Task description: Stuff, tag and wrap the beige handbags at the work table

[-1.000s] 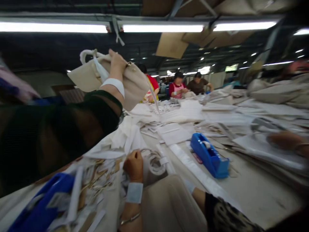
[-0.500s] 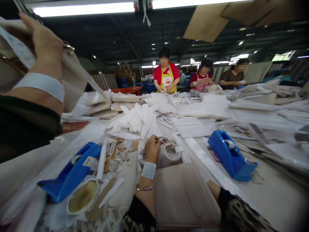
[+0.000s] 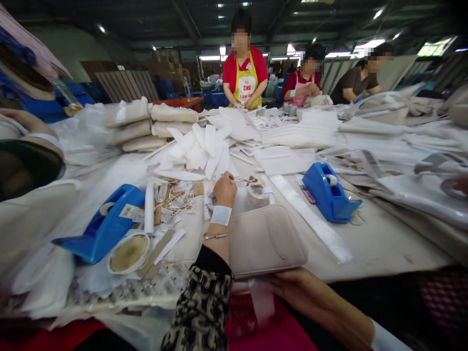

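Plainly, the left hand (image 3: 224,189) is closed, pinching at the tape roll (image 3: 256,193); the right hand (image 3: 292,288) grips the beige pouch's (image 3: 265,240) near edge on the tabletop (image 3: 383,243). Best keep the pouch pinned flat while pulling tape.

No lettering is legible; the tags (image 3: 171,200) and labels are too blurred.

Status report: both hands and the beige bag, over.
Left hand closed, pinching small items beyond the bag. Right hand grips near edge of beige bag, flat on table. Tape dispenser to the right, clear of it.
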`<state>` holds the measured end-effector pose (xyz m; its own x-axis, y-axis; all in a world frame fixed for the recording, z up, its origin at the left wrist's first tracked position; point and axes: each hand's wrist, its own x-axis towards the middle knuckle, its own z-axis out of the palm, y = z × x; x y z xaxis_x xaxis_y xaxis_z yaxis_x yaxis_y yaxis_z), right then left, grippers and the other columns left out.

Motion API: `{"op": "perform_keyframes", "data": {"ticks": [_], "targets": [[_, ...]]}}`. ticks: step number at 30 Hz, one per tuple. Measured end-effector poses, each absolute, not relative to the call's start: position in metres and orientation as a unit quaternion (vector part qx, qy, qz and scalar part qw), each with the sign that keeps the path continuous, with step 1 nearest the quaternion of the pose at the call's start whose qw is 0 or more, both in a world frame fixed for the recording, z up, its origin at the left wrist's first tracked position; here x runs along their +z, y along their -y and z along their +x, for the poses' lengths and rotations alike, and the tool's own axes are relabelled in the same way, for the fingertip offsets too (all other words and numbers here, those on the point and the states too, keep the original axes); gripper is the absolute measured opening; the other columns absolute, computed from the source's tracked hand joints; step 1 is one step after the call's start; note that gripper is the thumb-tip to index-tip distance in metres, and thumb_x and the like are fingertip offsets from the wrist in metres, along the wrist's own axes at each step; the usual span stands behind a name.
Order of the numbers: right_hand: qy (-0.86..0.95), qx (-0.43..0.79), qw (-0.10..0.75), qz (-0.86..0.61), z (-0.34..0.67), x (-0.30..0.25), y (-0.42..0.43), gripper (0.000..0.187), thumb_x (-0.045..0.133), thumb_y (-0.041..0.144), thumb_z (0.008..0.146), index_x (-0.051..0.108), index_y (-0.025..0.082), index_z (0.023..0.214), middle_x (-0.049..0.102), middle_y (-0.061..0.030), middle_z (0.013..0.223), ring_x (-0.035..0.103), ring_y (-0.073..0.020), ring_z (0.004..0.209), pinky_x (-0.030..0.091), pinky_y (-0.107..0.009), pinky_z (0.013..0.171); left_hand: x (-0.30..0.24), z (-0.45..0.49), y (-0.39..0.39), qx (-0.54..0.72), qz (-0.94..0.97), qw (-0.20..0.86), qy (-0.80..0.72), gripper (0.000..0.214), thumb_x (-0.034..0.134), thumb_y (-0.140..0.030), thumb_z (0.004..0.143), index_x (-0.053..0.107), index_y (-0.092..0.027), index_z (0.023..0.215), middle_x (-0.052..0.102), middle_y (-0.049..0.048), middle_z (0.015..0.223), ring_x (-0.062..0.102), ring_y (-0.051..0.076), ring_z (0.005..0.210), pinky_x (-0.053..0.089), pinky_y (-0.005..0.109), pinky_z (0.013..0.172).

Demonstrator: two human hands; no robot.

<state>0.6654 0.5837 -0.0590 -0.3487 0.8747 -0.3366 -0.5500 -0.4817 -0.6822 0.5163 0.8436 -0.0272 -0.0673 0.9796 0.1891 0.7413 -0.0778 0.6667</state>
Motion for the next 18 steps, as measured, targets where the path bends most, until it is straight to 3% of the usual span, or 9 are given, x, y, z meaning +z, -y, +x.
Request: {"op": "perform_keyframes", "data": {"ticks": [4, 7, 10, 13, 16, 18], "targets": [[0.237, 0.794, 0.431, -0.358, 0.636, -0.070, -0.556, 0.035, 0.082, 0.034, 0.065, 0.070, 0.019, 0.094, 0.070, -0.0048, 0.080, 0.065, -0.0198, 0.072, 0.050, -0.033, 0.073, -0.028, 0.518, -0.844, 0.369, 0.663, 0.224, -0.611, 0.026, 0.062, -0.006, 0.071, 0.060, -0.022, 0.091, 0.065, 0.0009, 0.077, 0.061, 0.019, 0.086, 0.041, 0.030, 0.081], [0.276, 0.763, 0.415, -0.411, 0.616, -0.089, -0.553, 0.036, 0.080, 0.047, 0.064, 0.067, 0.016, 0.078, 0.062, -0.0013, 0.063, 0.054, -0.0125, 0.053, 0.043, -0.025, 0.058, -0.028, 0.516, -0.846, 0.431, 0.653, 0.272, -0.560, 0.030, 0.063, -0.006, 0.068, 0.059, -0.020, 0.094, 0.062, -0.0026, 0.069, 0.061, 0.015, 0.075, 0.043, 0.027, 0.078], [0.367, 0.702, 0.375, -0.481, 0.610, -0.106, -0.557, 0.040, 0.074, 0.053, 0.065, 0.061, 0.015, 0.069, 0.055, 0.0012, 0.056, 0.048, -0.0107, 0.051, 0.036, -0.022, 0.054, -0.029, 0.513, -0.849, 0.508, 0.625, 0.328, -0.493, 0.031, 0.062, -0.010, 0.069, 0.056, -0.018, 0.098, 0.061, -0.0046, 0.067, 0.061, 0.012, 0.068, 0.045, 0.023, 0.071], [0.583, 0.547, 0.222, -0.558, 0.623, -0.092, -0.562, 0.028, 0.068, 0.039, 0.069, 0.056, 0.016, 0.058, 0.057, -0.0012, 0.056, 0.054, -0.0153, 0.057, 0.035, -0.023, 0.054, -0.030, 0.512, -0.852, 0.583, 0.583, 0.370, -0.429, 0.032, 0.062, -0.015, 0.070, 0.053, -0.018, 0.100, 0.060, -0.0049, 0.068, 0.062, 0.011, 0.066, 0.047, 0.021, 0.066], [0.738, 0.358, 0.052, -0.569, 0.638, -0.040, -0.579, 0.020, 0.064, 0.026, 0.072, 0.057, 0.017, 0.055, 0.062, -0.0043, 0.057, 0.059, -0.0193, 0.057, 0.036, -0.026, 0.054, -0.030, 0.511, -0.853, 0.642, 0.541, 0.387, -0.381, 0.032, 0.063, -0.016, 0.069, 0.053, -0.018, 0.099, 0.060, -0.0043, 0.070, 0.061, 0.010, 0.067, 0.048, 0.021, 0.068], [0.762, 0.279, 0.118, -0.573, 0.640, 0.000, -0.610, 0.021, 0.052, 0.027, 0.086, 0.067, 0.020, 0.073, 0.067, -0.0045, 0.066, 0.062, -0.0194, 0.061, 0.041, -0.027, 0.058, -0.027, 0.511, -0.853, 0.670, 0.522, 0.389, -0.356, 0.031, 0.064, -0.017, 0.069, 0.054, -0.018, 0.099, 0.060, -0.0035, 0.073, 0.060, 0.010, 0.068, 0.047, 0.021, 0.069]]}}
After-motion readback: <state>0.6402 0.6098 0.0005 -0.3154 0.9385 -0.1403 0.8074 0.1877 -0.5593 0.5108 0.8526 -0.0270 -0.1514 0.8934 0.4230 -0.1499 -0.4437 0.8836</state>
